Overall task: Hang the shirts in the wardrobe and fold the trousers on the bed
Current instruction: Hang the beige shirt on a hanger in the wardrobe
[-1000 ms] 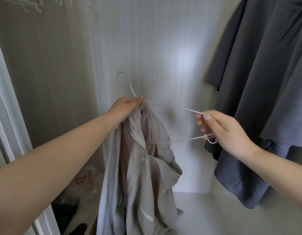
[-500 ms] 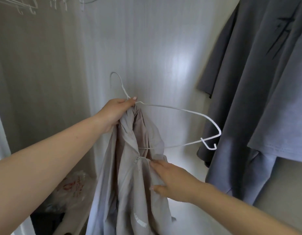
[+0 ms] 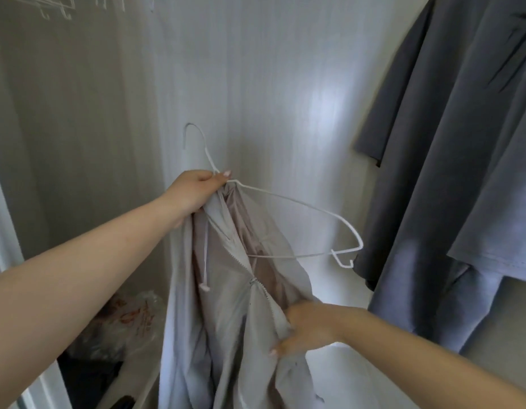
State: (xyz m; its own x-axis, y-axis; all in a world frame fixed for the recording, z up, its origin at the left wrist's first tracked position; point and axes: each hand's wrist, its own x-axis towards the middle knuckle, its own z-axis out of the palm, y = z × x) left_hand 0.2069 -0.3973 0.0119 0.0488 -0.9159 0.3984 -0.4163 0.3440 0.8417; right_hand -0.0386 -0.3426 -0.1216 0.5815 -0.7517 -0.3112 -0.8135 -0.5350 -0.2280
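Inside the wardrobe, my left hand (image 3: 197,191) grips the neck of a white wire hanger (image 3: 300,208) together with the collar of a pale beige zip-up shirt (image 3: 226,320). The shirt hangs down from that hand, its zip partly open and a drawstring dangling. The hanger's right arm sticks out bare to the right. Lower down, my right hand (image 3: 306,329) grips the shirt's right front panel beside the zip.
Dark grey garments (image 3: 450,172) hang at the right. Several empty white hangers (image 3: 58,4) show at the top left. A crumpled plastic bag (image 3: 129,323) and dark items lie at the bottom left. The white back wall (image 3: 270,84) is close behind.
My right hand let go of the hanger's right end, dropped down and took hold of the shirt's front. The shirt has spread open a little.
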